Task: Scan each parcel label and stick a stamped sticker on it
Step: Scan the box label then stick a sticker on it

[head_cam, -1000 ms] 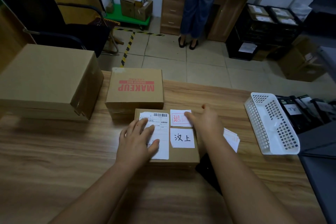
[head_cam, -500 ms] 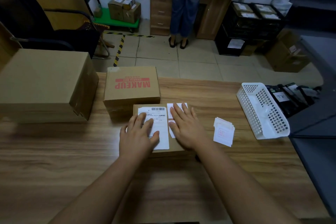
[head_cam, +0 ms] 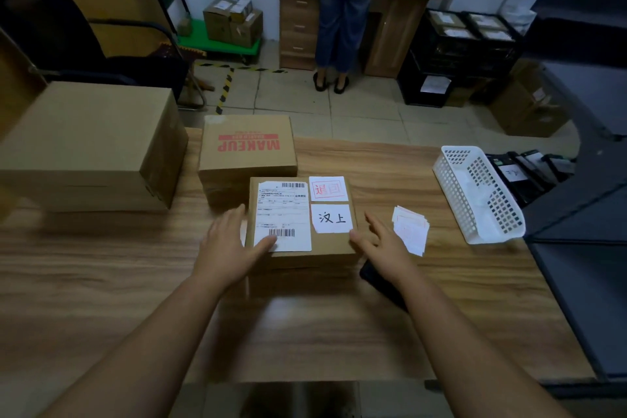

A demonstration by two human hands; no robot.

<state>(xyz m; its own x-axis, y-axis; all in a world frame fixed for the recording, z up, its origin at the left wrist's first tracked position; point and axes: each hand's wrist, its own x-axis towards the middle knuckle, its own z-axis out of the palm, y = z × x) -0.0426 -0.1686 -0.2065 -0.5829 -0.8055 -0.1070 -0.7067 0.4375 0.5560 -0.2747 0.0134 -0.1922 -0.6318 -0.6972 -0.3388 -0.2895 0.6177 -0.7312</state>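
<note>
A: Head view: where is the parcel [head_cam: 302, 219]?
B: On the table [head_cam: 101, 282], between the hands. Left hand [head_cam: 229, 244] fingers lie spread, thumb on the label [head_cam: 283, 215]. Right hand [head_cam: 381, 243] fingers are spread, thumb touching the edge.
A: The red stamped sticker [head_cam: 327, 188]?
B: Past the fingertips. I'd grip both sides evenly before lifting.

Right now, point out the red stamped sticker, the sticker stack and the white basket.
Red stamped sticker [head_cam: 327, 189], head view, its middle.
Sticker stack [head_cam: 410, 231], head view, top sheet.
White basket [head_cam: 451, 176], head view, left wall.
</note>
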